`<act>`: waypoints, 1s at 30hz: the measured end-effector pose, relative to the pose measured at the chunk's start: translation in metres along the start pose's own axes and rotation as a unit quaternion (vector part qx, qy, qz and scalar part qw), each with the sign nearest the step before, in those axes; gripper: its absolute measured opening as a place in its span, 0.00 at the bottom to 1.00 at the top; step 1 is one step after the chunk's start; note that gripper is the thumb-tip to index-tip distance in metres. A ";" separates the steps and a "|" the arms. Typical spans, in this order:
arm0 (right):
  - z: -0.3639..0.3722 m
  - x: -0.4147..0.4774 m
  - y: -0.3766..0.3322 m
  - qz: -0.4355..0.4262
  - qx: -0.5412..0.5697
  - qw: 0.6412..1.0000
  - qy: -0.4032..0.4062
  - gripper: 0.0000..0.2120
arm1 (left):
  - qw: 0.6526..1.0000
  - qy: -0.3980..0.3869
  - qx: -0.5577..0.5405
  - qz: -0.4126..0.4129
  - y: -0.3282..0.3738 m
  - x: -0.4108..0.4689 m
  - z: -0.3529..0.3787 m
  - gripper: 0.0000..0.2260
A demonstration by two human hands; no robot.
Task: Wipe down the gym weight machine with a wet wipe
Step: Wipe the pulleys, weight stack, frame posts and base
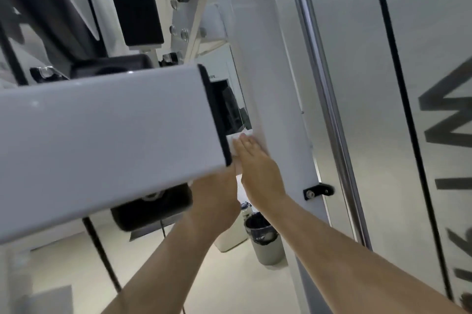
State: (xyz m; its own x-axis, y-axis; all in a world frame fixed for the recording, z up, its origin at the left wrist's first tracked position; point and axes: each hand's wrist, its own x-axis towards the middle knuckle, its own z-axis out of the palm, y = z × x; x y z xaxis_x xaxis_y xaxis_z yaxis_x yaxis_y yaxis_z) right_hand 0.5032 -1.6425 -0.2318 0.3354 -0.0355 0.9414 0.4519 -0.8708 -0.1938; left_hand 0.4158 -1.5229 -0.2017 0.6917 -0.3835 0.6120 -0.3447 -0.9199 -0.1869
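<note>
The white weight machine fills the view: a thick horizontal beam [107, 119] with a black end cap crosses the left, and a tall white upright column [275, 83] stands at centre. My right hand [258, 168] lies flat with straight fingers on a white wet wipe [233, 141], pressing it against the column's left face. My left hand [217, 196] reaches up just left of it; its fingers are hidden behind the beam's end, so its hold cannot be made out.
A chrome guide rod [324, 83] and a grey shroud panel [357, 58] with dark lettering run down the right. Below stand a grey bin with a black liner [265, 239] and a bottle [245, 209]. Black pads [138, 17] sit upper left.
</note>
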 end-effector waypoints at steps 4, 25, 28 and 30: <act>0.031 -0.047 -0.020 0.108 0.053 0.991 0.057 0.30 | 0.996 -0.001 0.072 0.058 0.004 -0.020 -0.009 0.27; -0.077 -0.119 -0.104 0.466 0.779 0.416 0.059 0.09 | 0.947 0.070 -0.305 -0.069 0.003 -0.133 -0.038 0.18; -0.105 -0.134 -0.107 0.447 0.749 0.487 0.042 0.10 | 0.915 0.037 -0.393 -0.084 0.021 -0.117 -0.035 0.14; -0.115 -0.136 -0.110 0.451 0.746 0.487 0.050 0.11 | 0.867 0.017 -0.486 -0.109 0.028 -0.113 -0.030 0.10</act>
State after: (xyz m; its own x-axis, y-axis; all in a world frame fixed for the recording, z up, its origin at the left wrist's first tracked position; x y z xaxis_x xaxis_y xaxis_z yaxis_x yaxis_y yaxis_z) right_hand 0.3131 -1.5980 -0.3067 0.9457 -0.1627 0.2814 0.2808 0.8450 -0.4551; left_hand 0.3088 -1.5027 -0.2530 0.7939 -0.1920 0.5770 -0.5919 -0.4612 0.6610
